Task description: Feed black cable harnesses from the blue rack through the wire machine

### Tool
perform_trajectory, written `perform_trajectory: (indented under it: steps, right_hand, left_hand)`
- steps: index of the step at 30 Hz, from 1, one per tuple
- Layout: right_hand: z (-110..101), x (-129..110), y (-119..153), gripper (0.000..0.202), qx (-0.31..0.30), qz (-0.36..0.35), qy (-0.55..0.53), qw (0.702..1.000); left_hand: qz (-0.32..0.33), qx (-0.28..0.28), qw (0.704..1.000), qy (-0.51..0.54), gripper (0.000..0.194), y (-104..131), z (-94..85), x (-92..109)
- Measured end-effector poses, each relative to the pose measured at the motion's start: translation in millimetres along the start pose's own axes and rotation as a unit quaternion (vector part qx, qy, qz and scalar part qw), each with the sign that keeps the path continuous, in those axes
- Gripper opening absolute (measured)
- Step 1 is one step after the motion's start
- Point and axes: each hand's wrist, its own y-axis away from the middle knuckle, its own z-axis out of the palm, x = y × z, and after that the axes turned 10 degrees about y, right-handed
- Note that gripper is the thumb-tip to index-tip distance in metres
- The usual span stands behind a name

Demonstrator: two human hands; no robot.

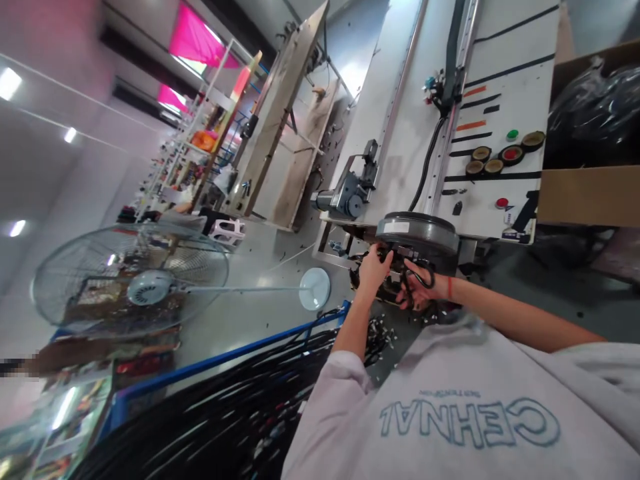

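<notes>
My left hand point(375, 265) is closed with its fingertips pinched on a dark cable bundle point(387, 288) at the front end of the long white workbench point(395, 143). Beside it, my right hand point(424, 283) has its fingers through the black loop handles of what look like scissors point(409, 283). The blades point towards the cables, but I cannot tell whether they touch them. Just beyond both hands sits a round dark drum point(417, 227) with a pale label. Part of the bundle is hidden behind my fingers.
Tape rolls point(511, 155) lie on the bench's right part, near a cardboard box point(590, 193) with black plastic. A small motor unit point(345, 197) is clamped at the bench's left edge. Many black cables point(215, 407) hang along a blue rail point(225, 350). A fan point(150, 287) stands left.
</notes>
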Motion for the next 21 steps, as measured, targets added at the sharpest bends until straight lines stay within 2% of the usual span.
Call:
perform_trajectory:
  steps: [2,4,5,6,7,8,9,10,11,13,14,15,16,18,21]
  right_hand:
    - [2,-4,3,0.071,0.062,0.010,0.086,0.994]
    - [4,-4,30,0.068,0.065,-0.032,0.189,0.979]
    - [2,-3,49,0.067,0.064,-0.074,0.231,0.968]
    - [-3,-2,69,0.066,0.082,-0.117,0.263,0.954]
    - [-11,-2,87,0.065,0.129,-0.146,0.289,0.937]
    - [-23,-4,103,0.064,0.195,-0.150,0.314,0.917]
    - [-38,-8,114,0.063,0.273,-0.124,0.344,0.890]
    - [-55,-13,120,0.059,0.352,-0.070,0.381,0.852]
    - [-73,-19,122,0.054,0.419,0.000,0.422,0.804]
    - [-105,-31,116,0.042,0.486,0.129,0.503,0.703]
    - [-118,-36,110,0.041,0.489,0.168,0.536,0.668]
    - [-128,-40,104,0.042,0.483,0.183,0.562,0.647]
    - [-136,-42,98,0.043,0.473,0.175,0.583,0.637]
    - [-150,-46,90,0.044,0.471,0.107,0.615,0.624]
    - [-184,-59,89,0.044,0.514,-0.015,0.622,0.590]
  left_hand:
    - [-0.026,0.049,0.994,-0.093,0.052,-2,-0.8,-1]
    - [-0.068,0.076,0.985,-0.140,0.047,-5,-1.5,-7]
    - [-0.083,0.059,0.986,-0.130,0.038,-5,-1.3,-12]
    - [-0.091,0.018,0.991,-0.091,0.027,-5,-0.4,-17]
    - [-0.093,-0.042,0.994,-0.026,0.024,-3,1.6,-21]
    - [-0.093,-0.110,0.988,0.062,0.032,0,5.0,-25]
    - [-0.094,-0.175,0.966,0.163,0.042,4,9.8,-26]
    - [-0.100,-0.224,0.933,0.264,0.049,8,15.8,-26]
    - [-0.110,-0.252,0.893,0.356,0.054,14,22.7,-25]
    - [-0.113,-0.225,0.832,0.495,0.051,26,36.6,-18]
    - [-0.101,-0.188,0.815,0.539,0.045,32,42.5,-14]
    - [-0.084,-0.147,0.804,0.570,0.041,37,47.2,-10]
    - [-0.067,-0.109,0.796,0.592,0.043,41,50.6,-7]
    - [-0.055,-0.070,0.771,0.630,0.048,46,53.8,-4]
    - [-0.107,-0.100,0.720,0.679,0.040,43,54.0,-2]
